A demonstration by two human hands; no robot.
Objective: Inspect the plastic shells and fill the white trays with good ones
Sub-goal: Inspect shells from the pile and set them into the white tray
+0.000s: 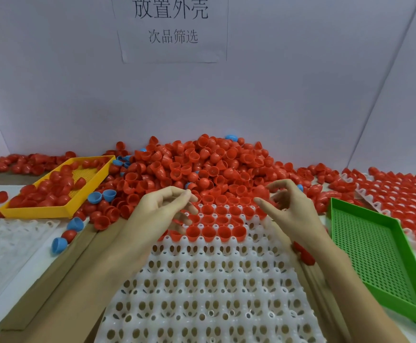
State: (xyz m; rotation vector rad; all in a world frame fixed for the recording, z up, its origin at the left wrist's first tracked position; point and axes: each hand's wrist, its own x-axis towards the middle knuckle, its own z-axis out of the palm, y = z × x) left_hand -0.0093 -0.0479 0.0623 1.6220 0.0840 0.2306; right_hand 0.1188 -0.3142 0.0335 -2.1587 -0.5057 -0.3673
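Both hands, the left hand (162, 206) and right hand (286, 206), are held with fingers loosely spread, nothing gripped, over the white tray (209, 280). Red shells (214, 231) are seated in its far rows; the pile (197, 167) is heaped just behind on the bench

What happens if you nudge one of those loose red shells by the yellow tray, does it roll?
Probably: the red shell is rounded like a dome and lies on its side, so it would likely roll or rock. It looks thin and hollow, so probably very light. Its glossy plastic may be slippery.
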